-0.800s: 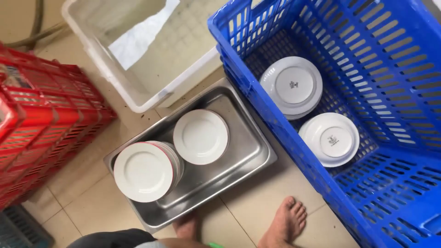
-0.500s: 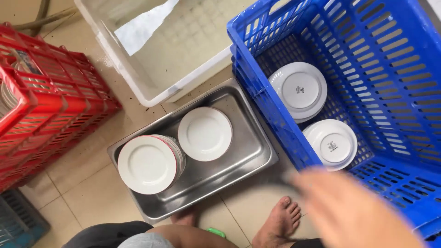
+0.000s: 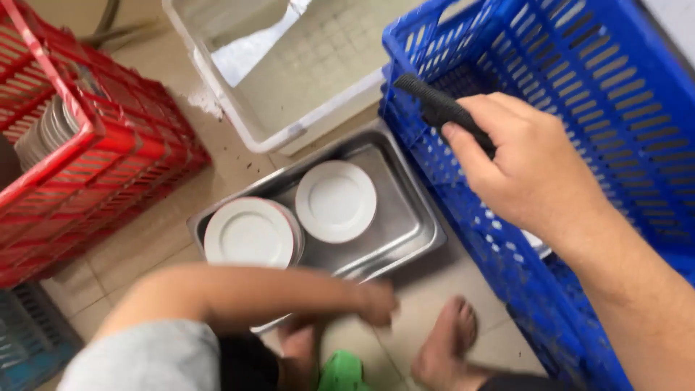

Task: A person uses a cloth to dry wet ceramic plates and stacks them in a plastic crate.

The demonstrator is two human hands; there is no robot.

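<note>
Gripping a black ribbed handle [image 3: 441,108], the right hand [image 3: 532,166] is closed firmly around it above the blue crate [image 3: 622,94]; half a second ago this hand was only a blur low beside that crate, so it has since risen and taken hold. Left of the crate, the left hand [image 3: 376,303] is motion-blurred at the near rim of the steel tray [image 3: 405,232], its grip impossible to read. That tray holds a stack of white plates [image 3: 250,233] and a single white plate [image 3: 335,200]. Further left of the crate sit a white tub [image 3: 239,108] and a red crate [image 3: 108,166].
</note>
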